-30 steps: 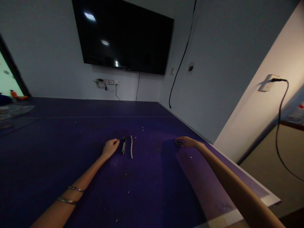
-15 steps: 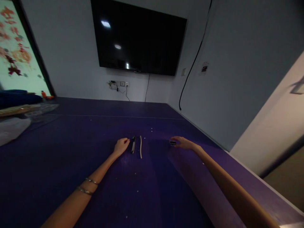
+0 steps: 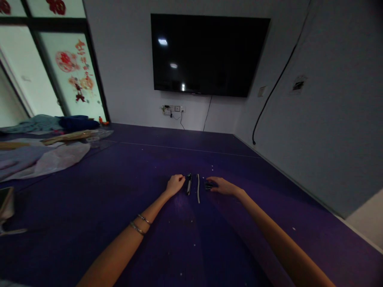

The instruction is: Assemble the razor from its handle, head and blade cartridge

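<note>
My left hand [image 3: 175,184] rests on the purple surface with its fingers curled closed. Whatever is inside those fingers is hidden. Just right of the fingertips lies a slim black and silver object [image 3: 189,185], too small to name. Beside it runs a thin, pale, slightly bent strip [image 3: 198,189], apart from both hands. On the strip's other side, my right hand [image 3: 222,186] holds a small dark block with lighter bands [image 3: 208,185] between thumb and fingers, low over the surface.
Tiny white bits [image 3: 212,166] dot the purple surface [image 3: 143,255]. Cloths and plastic wrap [image 3: 66,155] pile up at the left. A black cable [image 3: 275,85] hangs down the right wall, and a television [image 3: 209,56] is mounted at the back.
The view has turned left, so the scene sits further right. My right hand has brought the small dark block left, close to the pale strip. My left hand stays beside the black and silver object.
</note>
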Motion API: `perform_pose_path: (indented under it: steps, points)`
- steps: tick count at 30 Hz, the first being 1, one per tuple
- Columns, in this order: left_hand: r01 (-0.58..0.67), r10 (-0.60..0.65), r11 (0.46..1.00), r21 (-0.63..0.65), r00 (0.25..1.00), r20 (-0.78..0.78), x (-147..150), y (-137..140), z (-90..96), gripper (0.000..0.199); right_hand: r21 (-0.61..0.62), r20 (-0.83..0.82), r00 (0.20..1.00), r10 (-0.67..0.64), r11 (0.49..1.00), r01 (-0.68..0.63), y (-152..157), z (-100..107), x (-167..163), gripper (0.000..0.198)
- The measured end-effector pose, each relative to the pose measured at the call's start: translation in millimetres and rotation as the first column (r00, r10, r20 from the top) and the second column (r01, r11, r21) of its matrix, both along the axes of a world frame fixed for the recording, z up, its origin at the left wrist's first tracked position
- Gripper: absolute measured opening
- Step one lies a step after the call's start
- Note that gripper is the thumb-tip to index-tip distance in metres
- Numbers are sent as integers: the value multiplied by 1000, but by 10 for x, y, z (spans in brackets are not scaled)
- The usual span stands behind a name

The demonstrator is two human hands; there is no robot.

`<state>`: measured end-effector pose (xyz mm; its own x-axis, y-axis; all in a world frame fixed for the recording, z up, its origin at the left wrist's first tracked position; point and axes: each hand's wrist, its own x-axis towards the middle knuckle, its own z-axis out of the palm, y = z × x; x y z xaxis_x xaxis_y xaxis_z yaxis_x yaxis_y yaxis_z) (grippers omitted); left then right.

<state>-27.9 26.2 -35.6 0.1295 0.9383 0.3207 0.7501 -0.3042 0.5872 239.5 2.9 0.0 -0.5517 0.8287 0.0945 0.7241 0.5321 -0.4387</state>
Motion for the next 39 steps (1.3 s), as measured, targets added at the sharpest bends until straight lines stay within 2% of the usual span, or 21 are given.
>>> perform_pose_path:
  steps: [9,39]
  points:
    - [-9,9,1000,-10,1000,-6,9,-4,-16,33,8,-13,1000,9,1000,-9,110,-59,-129,54]
    - [5,-5,1000,-5,1000,-23,6,-26,14,33,15,-45,999,5,1000,-5,106,-87,-61,58]
